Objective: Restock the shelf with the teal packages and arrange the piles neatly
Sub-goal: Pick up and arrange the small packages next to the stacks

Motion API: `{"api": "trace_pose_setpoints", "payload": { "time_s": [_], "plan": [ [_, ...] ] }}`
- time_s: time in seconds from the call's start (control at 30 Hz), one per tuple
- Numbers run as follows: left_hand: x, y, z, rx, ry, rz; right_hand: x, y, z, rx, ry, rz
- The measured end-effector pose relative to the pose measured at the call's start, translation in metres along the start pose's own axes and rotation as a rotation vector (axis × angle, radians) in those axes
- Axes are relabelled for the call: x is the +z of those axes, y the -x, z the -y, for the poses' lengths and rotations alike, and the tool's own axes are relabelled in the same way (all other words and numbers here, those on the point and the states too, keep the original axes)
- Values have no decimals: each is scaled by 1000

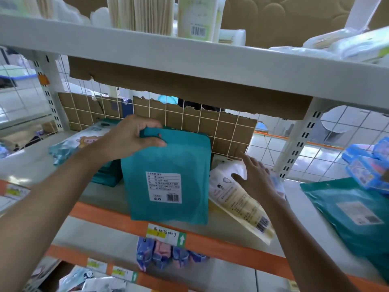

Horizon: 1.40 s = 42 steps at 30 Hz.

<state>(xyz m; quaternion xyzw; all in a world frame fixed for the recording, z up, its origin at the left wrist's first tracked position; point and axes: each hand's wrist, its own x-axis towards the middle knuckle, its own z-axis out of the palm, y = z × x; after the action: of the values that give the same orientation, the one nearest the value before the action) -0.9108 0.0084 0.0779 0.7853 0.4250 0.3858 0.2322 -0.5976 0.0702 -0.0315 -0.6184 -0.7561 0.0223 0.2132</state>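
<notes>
Shelf point(101, 199), white with an orange front rail, noted with a wire grid and torn cardboard point(229, 131) behind. Teal package point(168, 157) recorded upright at mid-shelf, its lower edge at the rail. A low teal pile point(106, 177) lies just behind on the left, and a second teal package point(355, 209) lies flat at far right. A cream pouch point(242, 203) with barcode lies beside the upright package. Left hand point(130, 135): fingers curled over the package's top edge, thumb pressed on its front. Right hand point(257, 179): fingers straight and spread over the pouch; contact cannot be told. White label point(163, 186): printed lines too small to read, barcode. Rail tag point(166, 234): handwriting illegible, white arrow on green.
</notes>
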Motion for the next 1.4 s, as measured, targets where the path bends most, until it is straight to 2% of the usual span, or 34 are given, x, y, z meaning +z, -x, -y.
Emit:
{"api": "trace_pose_setpoints", "payload": {
  "time_s": [0.27, 0.47, 0.57, 0.67, 0.73, 0.83, 0.97, 1.0, 1.07, 1.13, 1.17, 1.23, 1.33, 1.4],
  "plan": [
    [-19, 2, 7, 12, 59, 27, -8, 10, 43, -107, 60, -53],
    [-49, 8, 22, 43, 78, 82, -14, 28, 103, -68, -163, -241],
    [-74, 16, 37, 57, 96, 73, -16, 42, 150, -130, -397, -261],
    [-99, 21, 54, 54, 104, 56, -11, 53, 191, -155, -721, -193],
    [-112, 24, 63, 62, 88, 46, 0, 57, 208, -170, -839, -127],
    [-125, 30, 72, 65, 138, 31, 14, 59, 239, -150, -878, -42],
    [-139, 45, 84, -2, 236, 5, 35, 58, 274, -99, -784, -74],
    [-141, 49, 88, -3, 219, -36, 39, 59, 280, -77, -798, -91],
    [-141, 53, 101, 10, 62, -249, 44, 60, 294, -33, -815, -114],
    [-134, 63, 112, -94, -114, -446, 47, 62, 304, 39, -870, -135],
    [-128, 71, 115, -159, -170, -452, 48, 62, 306, 88, -923, -143],
    [-113, 89, 115, -157, -211, -331, 46, 60, 311, 215, -1047, -177],
    [-91, 118, 110, 144, -244, 7, 44, 55, 314, 384, -1239, -223],
    [-82, 131, 110, 255, -292, 222, 42, 52, 317, 485, -1382, -220]
  ]
}}
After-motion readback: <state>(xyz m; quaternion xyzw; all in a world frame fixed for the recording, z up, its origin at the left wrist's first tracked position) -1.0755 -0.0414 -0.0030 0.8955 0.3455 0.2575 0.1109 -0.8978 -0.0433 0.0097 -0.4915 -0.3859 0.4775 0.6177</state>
